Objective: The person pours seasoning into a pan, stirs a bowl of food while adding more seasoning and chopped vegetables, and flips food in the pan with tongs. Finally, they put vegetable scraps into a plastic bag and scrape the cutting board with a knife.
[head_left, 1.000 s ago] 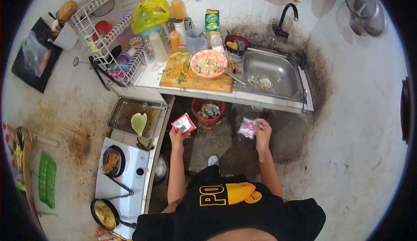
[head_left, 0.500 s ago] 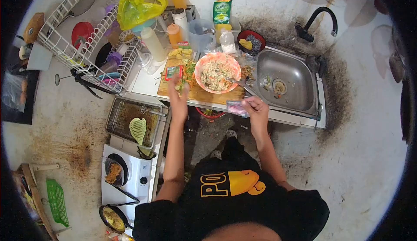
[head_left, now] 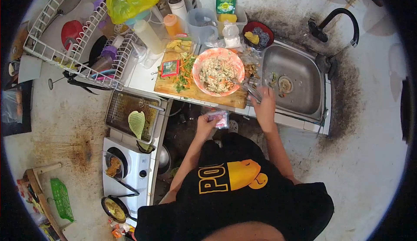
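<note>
My left hand (head_left: 206, 124) pinches a small pink and white packet (head_left: 220, 120) in front of the counter edge. My right hand (head_left: 265, 106) is at the handles of metal tongs (head_left: 252, 91); whether its fingers close on them is hard to tell. The tongs lean on the rim of an orange-white bowl (head_left: 200, 77) holding a shredded vegetable mix. Under the bowl is a wooden cutting board (head_left: 208, 97), with sliced vegetables (head_left: 186, 69) and a red-edged packet (head_left: 170, 68) to the bowl's left.
The steel sink (head_left: 299, 76) with a black faucet (head_left: 339, 13) is at the right. Bottles, a clear jug (head_left: 203, 26) and a white dish rack (head_left: 65, 65) line the back and left. A gas stove (head_left: 134, 165) holding pans stands at lower left, below a metal tray (head_left: 115, 115).
The pink packet has passed from my right hand to my left hand, which has come down from above the board. My right hand has moved up to the tongs. The camera view has shifted slightly.
</note>
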`<action>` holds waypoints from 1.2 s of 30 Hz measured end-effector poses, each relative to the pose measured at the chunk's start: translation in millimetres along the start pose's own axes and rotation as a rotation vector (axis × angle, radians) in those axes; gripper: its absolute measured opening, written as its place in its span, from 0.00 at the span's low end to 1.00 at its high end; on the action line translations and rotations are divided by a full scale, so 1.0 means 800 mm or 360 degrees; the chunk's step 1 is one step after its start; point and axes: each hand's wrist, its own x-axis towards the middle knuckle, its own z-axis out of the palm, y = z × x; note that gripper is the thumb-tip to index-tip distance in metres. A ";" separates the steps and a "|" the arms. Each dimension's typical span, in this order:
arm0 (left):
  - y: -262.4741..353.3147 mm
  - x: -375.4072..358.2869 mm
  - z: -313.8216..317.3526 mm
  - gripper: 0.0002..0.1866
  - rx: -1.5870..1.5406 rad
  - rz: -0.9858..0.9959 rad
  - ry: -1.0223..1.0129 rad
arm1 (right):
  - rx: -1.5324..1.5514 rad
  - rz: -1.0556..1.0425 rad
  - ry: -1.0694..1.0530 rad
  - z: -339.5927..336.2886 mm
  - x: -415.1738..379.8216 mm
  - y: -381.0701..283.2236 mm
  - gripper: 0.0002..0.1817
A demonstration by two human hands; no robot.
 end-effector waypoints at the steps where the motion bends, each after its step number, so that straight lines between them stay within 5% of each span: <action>1: 0.000 0.003 0.004 0.11 -0.0048 0.0029 -0.0003 | -0.0227 -0.0097 -0.0041 0.011 0.008 0.018 0.20; 8: -0.038 0.058 0.020 0.09 -0.0053 -0.0042 0.0027 | -0.0506 0.0092 -0.0578 0.021 0.017 0.027 0.18; 16: -0.064 0.085 0.056 0.08 -0.0022 0.0297 0.0160 | -0.0787 0.0108 -0.0352 -0.093 -0.047 0.029 0.19; 24: -0.051 0.062 0.059 0.10 0.0347 0.0172 0.0284 | -0.0456 0.0507 -0.0701 -0.222 -0.098 -0.047 0.18; 36: -0.042 0.053 0.070 0.10 0.0076 0.0094 0.0355 | -0.0583 0.0444 -0.0898 -0.195 -0.101 -0.056 0.17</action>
